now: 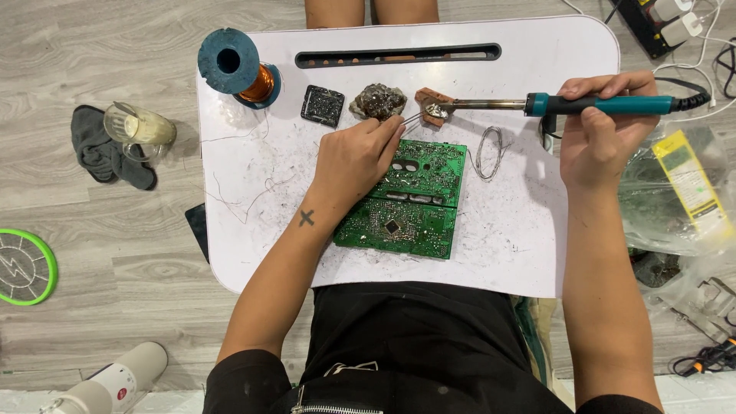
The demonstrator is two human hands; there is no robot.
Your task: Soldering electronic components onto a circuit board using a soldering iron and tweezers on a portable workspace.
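Note:
My right hand (602,126) grips a teal-handled soldering iron (598,105), held level with its tip pointing left. The tip rests in a small brown block (432,100) at the far middle of the white lap table (521,230). My left hand (356,157) pinches metal tweezers (414,116) whose points reach that same block. Under my left hand lies a green circuit board (418,207). A grey lump of metal wool (378,102) sits just left of the brown block.
A blue spool of copper wire (238,67) stands at the table's far left, a black square pad (322,105) beside it. A loop of solder wire (489,151) lies right of the board. On the floor: a glass jar (142,129), dark cloth (103,149), plastic bags (682,192), cables.

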